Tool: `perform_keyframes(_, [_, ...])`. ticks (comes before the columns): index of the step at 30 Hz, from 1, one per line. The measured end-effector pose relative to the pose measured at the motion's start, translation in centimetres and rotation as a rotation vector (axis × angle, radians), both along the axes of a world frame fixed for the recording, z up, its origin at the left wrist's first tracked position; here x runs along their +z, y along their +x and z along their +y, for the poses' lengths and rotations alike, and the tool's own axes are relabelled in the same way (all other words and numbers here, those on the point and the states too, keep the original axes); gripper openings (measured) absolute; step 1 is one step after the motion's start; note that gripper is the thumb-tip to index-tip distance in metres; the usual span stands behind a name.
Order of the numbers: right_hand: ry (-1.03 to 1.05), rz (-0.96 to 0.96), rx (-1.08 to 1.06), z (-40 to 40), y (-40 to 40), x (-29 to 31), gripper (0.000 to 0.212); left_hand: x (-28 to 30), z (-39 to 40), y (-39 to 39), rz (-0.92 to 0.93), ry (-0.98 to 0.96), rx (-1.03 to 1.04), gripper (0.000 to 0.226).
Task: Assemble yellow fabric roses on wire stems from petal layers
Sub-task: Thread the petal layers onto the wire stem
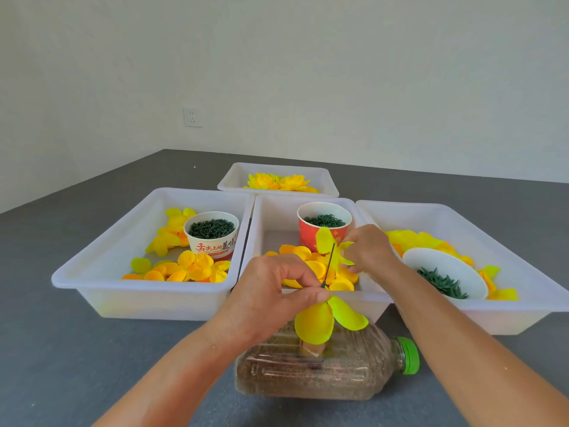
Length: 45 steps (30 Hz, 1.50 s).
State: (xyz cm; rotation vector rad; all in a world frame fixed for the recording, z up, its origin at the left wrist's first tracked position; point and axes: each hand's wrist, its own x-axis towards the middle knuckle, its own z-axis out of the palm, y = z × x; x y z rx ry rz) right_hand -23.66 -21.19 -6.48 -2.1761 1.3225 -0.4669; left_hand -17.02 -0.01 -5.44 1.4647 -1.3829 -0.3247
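Pinched between thumb and forefinger of the left hand: a thin green wire stem, tilted up and to the right, with a yellow petal layer hanging just below the fingertips. Gripped by the right hand, fingers curled: a second petal layer at the stem's upper end, over the middle tray.

Held in that middle tray: a red paper cup of green rings and a heap of loose yellow-orange petals. Kept in the left tray: a white printed cup full of dark green pieces, ringed by more petals. Placed in the right tray: a white bowl, tipped, with green leaf-like pieces, and petals behind it. Laid in the far tray: finished yellow roses.

Pressed rim to rim, the three near trays; set just behind them, the far one. Lay on its side below the hands, close to the middle tray's front edge: a clear plastic bottle with a green cap, filled with brownish grain. Spread open to the left, right and beyond the trays: bare grey tabletop, up to a white wall.
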Motion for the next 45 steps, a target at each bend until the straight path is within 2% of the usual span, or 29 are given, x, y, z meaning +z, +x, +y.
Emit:
perform_keyframes(3, [0.236,-0.229,-0.03,1.1,-0.9,0.6,0.011,0.0,0.0,0.1,-0.016,0.004,0.016,0.015])
perform_keyframes(5, [0.277,-0.391,-0.031,1.6,-1.6,0.9,0.022,0.0,0.1,0.0,-0.022,0.009,0.021,0.018])
perform_keyframes(8, [0.395,-0.619,0.012,2.9,-2.8,1.3,0.02,0.1,0.2,-0.1,-0.012,0.021,0.027,0.017])
perform_keyframes(12, [0.527,-0.778,0.133,5.2,-3.9,1.9,0.017,0.2,0.2,-0.2,-0.008,0.039,0.042,0.014])
perform_keyframes(16, [0.568,-0.919,0.254,7.6,-5.0,2.8,0.012,0.2,0.2,-0.3,0.003,0.039,0.039,0.01])
perform_keyframes(20, [0.428,-0.909,0.412,9.2,-6.2,3.7,0.008,0.1,0.3,-0.4,0.001,0.039,0.048,0.01])
perform_keyframes(25, [0.135,-0.88,0.52,10.2,-7.3,4.4,0.015,0.3,0.1,-0.5,0.001,0.041,0.056,0.016])
perform_keyframes(28, [0.076,-0.878,0.584,10.5,-7.5,4.4,0.014,0.3,0.2,-0.6,-0.002,0.046,0.057,0.017])
perform_keyframes(32, [0.04,-0.856,0.594,10.6,-7.8,4.4,0.011,0.3,0.4,-0.7,-0.005,0.038,0.058,0.019])
perform_keyframes(37, [-0.075,-0.816,0.581,10.6,-7.9,4.4,0.023,0.3,0.3,-0.7,-0.003,0.051,0.065,0.017])
perform_keyframes(45, [-0.187,-0.763,0.536,10.8,-7.7,4.9,0.023,0.3,0.3,-0.7,-0.002,0.047,0.066,0.022])
